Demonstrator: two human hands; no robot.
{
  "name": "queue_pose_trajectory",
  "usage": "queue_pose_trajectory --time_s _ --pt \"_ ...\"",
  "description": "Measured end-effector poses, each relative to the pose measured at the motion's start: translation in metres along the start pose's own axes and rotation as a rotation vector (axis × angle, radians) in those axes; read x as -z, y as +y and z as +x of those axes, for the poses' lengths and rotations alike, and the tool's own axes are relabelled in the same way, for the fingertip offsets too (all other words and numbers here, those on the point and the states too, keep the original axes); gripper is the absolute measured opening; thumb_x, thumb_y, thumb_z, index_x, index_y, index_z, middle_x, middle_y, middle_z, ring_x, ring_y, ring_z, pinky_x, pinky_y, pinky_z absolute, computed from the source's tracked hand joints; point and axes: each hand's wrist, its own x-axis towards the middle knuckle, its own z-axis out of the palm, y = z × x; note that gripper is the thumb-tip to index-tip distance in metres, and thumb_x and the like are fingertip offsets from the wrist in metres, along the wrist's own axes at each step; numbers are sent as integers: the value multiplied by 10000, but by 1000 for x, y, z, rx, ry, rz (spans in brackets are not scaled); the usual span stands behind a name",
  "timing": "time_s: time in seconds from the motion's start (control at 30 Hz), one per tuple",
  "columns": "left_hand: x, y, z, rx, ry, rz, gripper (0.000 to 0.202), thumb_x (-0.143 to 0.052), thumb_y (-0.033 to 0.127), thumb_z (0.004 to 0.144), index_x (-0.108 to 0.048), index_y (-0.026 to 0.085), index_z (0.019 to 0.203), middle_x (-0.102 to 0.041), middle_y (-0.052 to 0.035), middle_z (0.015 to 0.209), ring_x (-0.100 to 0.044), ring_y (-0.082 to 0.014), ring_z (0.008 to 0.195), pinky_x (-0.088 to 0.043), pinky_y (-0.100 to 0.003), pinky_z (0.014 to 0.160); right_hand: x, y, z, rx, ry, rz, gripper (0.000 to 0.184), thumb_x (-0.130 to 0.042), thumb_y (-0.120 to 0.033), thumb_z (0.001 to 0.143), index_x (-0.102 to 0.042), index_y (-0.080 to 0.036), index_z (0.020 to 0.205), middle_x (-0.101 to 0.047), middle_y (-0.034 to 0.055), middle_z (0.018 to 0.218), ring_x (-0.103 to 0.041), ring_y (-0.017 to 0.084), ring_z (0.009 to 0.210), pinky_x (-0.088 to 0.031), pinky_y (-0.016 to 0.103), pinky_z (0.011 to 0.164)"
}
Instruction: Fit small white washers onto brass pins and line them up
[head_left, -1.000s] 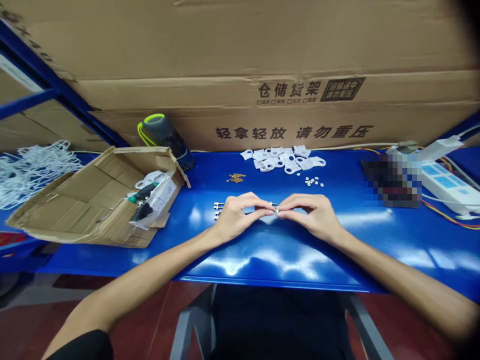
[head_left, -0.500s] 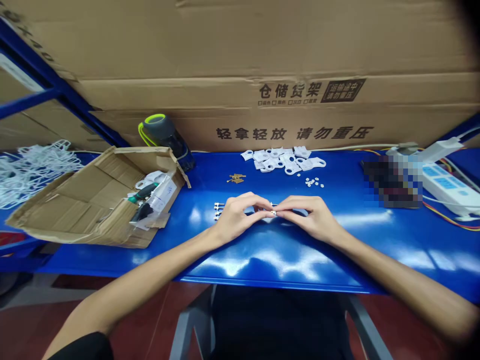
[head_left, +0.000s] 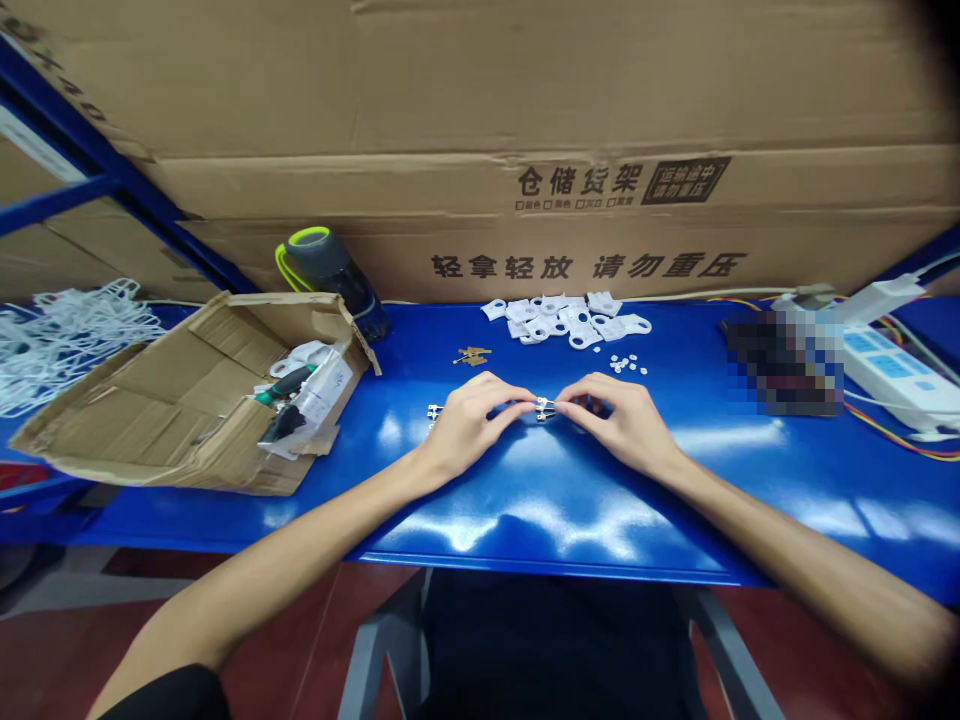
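My left hand (head_left: 472, 420) and my right hand (head_left: 622, 415) face each other above the blue tabletop, thumb and forefinger pinched on each. Between their fingertips lie small thin metal pins (head_left: 547, 409) with pale ends, side by side. My left fingertips are at the pale ends, my right fingertips at the other end of the upper pin. More such pins (head_left: 433, 411) stick out beside my left hand, which partly covers them. Farther back are brass-coloured small pieces (head_left: 472, 356), tiny white pieces (head_left: 628, 364) and a pile of white plastic parts with round holes (head_left: 577, 325).
An open cardboard box (head_left: 150, 420) with a bagged item and a green-handled tool stands at the left. Behind it is a dark bottle (head_left: 337, 280). White cords (head_left: 67, 340) lie far left. A power strip (head_left: 892, 370) and a blurred dark object (head_left: 780, 365) are at the right.
Both hands have shifted slightly away from me and their fingertips have come a little apart. The pins between them, mostly covered before, now show.
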Motion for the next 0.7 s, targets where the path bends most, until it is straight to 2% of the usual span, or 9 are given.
queue_pose_trajectory --time_s 0.13,0.27,0.5,0.7 --pt "0 -7 1 39 -88 121 242 -607 357 1057 -720 213 1216 -760 -54 1212 -667 -225 1140 -526 -412 1042 -1 13 6 -2 12 -132 196 -618 -376 1018 -767 -264 956 -774 51 956 -662 242 874 -511 383 816" --pt "-1 -11 1 84 -206 285 272 -551 357 1077 -696 223 1264 -695 -74 1361 -611 -256 1275 -485 -455 1083 -5 22 12 -22 -20 -173 205 -606 -370 1021 -772 -260 973 -765 62 1012 -661 261 953 -515 413 884" --pt "1 -10 1 136 -242 520 357 -496 329 1076 -641 193 1373 -580 -131 1519 -513 -315 1418 -409 -536 1180 -10 26 12 18 -42 -210 231 -594 -371 1022 -791 -256 989 -745 83 1081 -663 270 1014 -522 429 925" --pt "-6 -15 -4 94 -290 493 410 -393 284 1099 -601 158 1429 -558 -154 1554 -521 -304 1443 -379 -548 1232 -6 25 11 53 -86 -241 283 -547 -385 1049 -795 -248 1045 -738 92 1131 -667 279 1053 -545 455 955"
